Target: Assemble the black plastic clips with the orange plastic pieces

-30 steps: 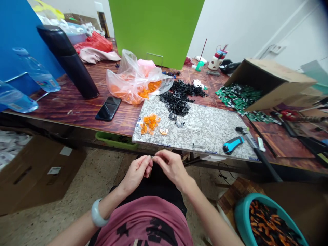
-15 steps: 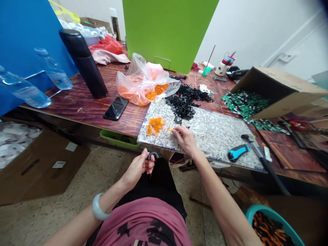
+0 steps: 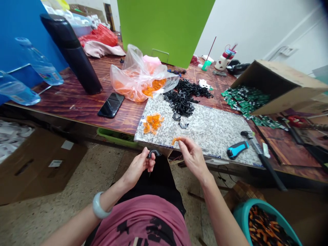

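Note:
Between the thumb and fingers of my left hand (image 3: pixel 139 165) is a curved black plastic piece (image 3: pixel 154 153), held in front of the table edge. My right hand (image 3: pixel 192 158) pinches a small orange plastic piece (image 3: pixel 175 140) just above the front edge of the speckled board (image 3: pixel 217 131). To the left on that board lies a small heap of orange pieces (image 3: pixel 153 123). A larger pile of black pieces (image 3: pixel 183 99) spreads over its back edge, with one black piece (image 3: pixel 183 125) lying apart in front. Thin clear strips (image 3: pixel 198 124) lie beside it.
A plastic bag (image 3: pixel 135 82) of orange parts, a phone (image 3: pixel 111 105) and a dark flask (image 3: pixel 77 58) stand left. On the right are a blue-black tool (image 3: pixel 237 149), a hammer (image 3: pixel 265 160) and a carton (image 3: pixel 284 80) spilling green boards. A teal bucket (image 3: pixel 242 218) of orange-black pieces sits below.
My right hand has moved toward me and slightly right, carrying the orange piece from beside the heap to the board's front edge. My left hand keeps the black piece nearly still.

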Tool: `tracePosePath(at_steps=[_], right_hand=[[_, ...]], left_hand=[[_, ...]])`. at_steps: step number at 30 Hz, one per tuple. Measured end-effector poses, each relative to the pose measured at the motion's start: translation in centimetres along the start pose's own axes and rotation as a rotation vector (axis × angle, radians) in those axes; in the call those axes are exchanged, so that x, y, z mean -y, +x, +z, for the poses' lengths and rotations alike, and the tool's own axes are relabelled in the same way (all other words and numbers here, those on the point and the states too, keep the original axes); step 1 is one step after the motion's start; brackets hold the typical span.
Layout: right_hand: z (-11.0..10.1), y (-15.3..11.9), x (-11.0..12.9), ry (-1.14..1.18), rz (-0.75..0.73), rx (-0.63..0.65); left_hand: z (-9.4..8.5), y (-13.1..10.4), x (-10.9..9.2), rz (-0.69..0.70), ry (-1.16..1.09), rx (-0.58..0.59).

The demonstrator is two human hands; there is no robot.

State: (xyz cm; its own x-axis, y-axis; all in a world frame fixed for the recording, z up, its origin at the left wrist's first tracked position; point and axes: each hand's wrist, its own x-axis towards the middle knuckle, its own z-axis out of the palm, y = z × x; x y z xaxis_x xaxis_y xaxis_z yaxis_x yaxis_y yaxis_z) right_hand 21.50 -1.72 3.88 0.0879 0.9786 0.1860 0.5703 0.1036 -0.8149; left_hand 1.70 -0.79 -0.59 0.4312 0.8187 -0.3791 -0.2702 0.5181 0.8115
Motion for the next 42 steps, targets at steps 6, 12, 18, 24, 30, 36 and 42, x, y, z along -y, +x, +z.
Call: tracePosePath(at_steps=[6,12,18,24,30,36,42], right_hand=[[2.1,-2.7,1.7,0.01,-0.161,0.04],[4.3,-4.1,1.5,-0.137,-0.192,-0.092],[5.2,-4.5,1.2,-0.246,-0.192,-0.084],[5.3,-4.5,1.2,-0.269,-0.191,-0.06],[5.5,-4.6,0.9,-0.237,-0.185,-0.038],[5.1,-4.4,1.0,-0.069,-0.174,-0.03],[3.8,-3.9,2.0,0.167,-0.071,0.084]], left_hand=[[0.7,-0.5,0.5,0.107,0.188,0.013],[0.9,-1.0,1.0,0.297,0.372,0.059],[1.1,-1.2,1.0,0.355,0.517,0.082],[1.0,-1.0,1.0,0.375,0.634,0.076],[1.0,-1.1,0.8,0.353,0.678,0.071],[0.8,-1.3,0.4,0.348,0.654,0.069],[0.5,-1.7,-0.2,0.356,0.662,0.121]])
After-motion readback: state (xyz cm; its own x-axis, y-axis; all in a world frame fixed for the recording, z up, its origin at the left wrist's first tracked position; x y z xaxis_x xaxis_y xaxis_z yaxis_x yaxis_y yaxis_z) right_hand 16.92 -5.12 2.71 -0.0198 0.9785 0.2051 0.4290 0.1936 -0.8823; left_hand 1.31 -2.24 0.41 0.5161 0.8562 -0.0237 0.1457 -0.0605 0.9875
